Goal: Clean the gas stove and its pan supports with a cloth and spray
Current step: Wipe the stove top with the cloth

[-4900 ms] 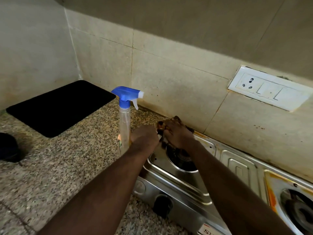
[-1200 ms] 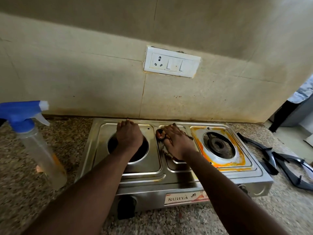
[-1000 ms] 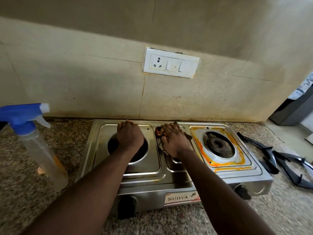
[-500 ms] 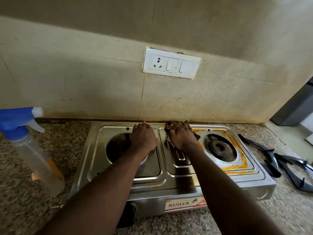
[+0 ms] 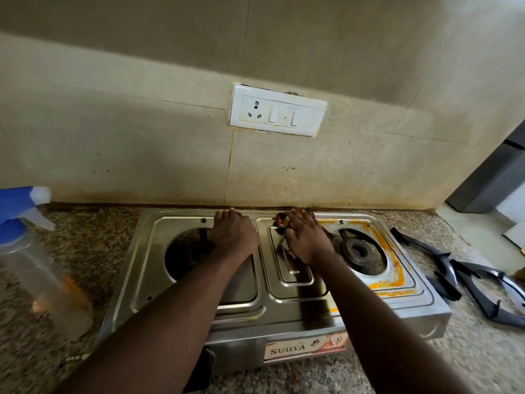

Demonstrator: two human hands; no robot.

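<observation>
Compared with about a second ago, both hands sit farther back on the gas stove (image 5: 287, 314). The left hand (image 5: 234, 237) has left the left burner opening (image 5: 187, 251) and now rests palm down on the steel at the upper right of that well, its fingers (image 5: 227, 216) straight and close together, with the tips at the stove's back rim. The right hand (image 5: 305, 240) has slid from the middle of the centre panel to its far end, at the centre of the frame. Its fingers (image 5: 298, 218) lie fairly flat and slightly spread, pressing down the dark cloth (image 5: 280, 223), which shows bunched at the left of the fingertips and under the palm. Against half a second ago the hands have hardly shifted. The spray bottle (image 5: 37, 274) stands on the speckled surface (image 5: 93, 245) at the left edge of the frame, well apart from the stove. It is blurred, with a blue trigger head over a clear body, an orange patch low on its side, and a liquid level I cannot tell. The left well holds a dark burner, partly covered by the left forearm. The right well holds the right burner (image 5: 358, 249), ringed by an orange stain (image 5: 397, 275) that looks thinner along the back edge than before. The pan supports (image 5: 471, 282) lie off the stove on the surface at the right of the frame, one overlapping the other. A white switch plate (image 5: 277, 113) sits on the tiled wall above the hands.
</observation>
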